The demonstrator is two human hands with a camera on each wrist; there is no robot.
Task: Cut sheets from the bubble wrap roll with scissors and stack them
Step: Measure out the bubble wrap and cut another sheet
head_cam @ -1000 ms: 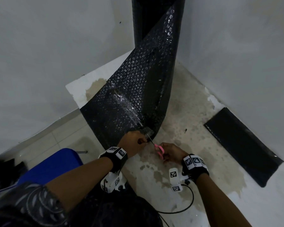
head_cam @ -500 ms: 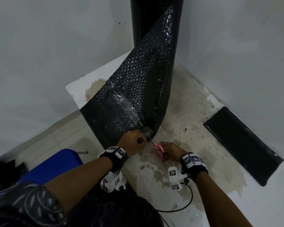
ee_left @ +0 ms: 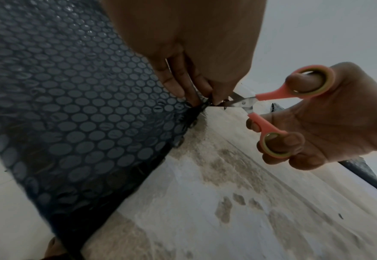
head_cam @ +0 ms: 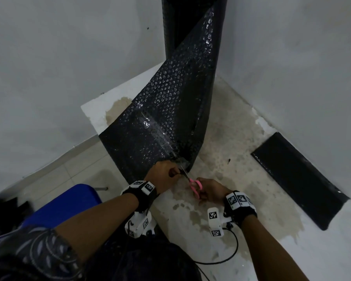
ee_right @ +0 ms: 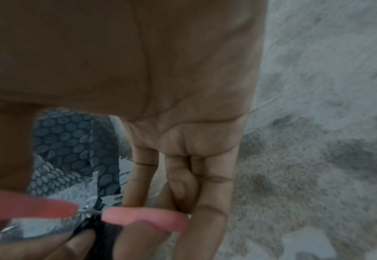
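Note:
A tall black bubble wrap roll [head_cam: 182,23] stands upright in the corner of the white table [head_cam: 292,250]. Its loose sheet [head_cam: 160,126] hangs down toward me over the table's left edge. My left hand [head_cam: 163,174] pinches the sheet's near edge [ee_left: 189,98] between fingertips. My right hand [head_cam: 211,191] holds pink-handled scissors [head_cam: 195,186] with thumb and fingers through the loops [ee_left: 310,81]. The blades [ee_left: 238,102] are spread and meet the sheet's edge right beside the left fingertips [ee_left: 214,98]. In the right wrist view the pink handles [ee_right: 142,218] sit blurred before the sheet [ee_right: 71,144].
A flat pile of cut black sheets [head_cam: 296,179] lies against the right wall on the table. The tabletop is stained brown in the middle [head_cam: 231,142]. A blue chair [head_cam: 65,203] stands at the lower left over tiled floor [head_cam: 55,179]. Walls close the corner behind.
Both hands stay at the sheet's near edge; the right hand with the scissors has edged slightly forward toward the left hand. The roll and the cut pile have not moved.

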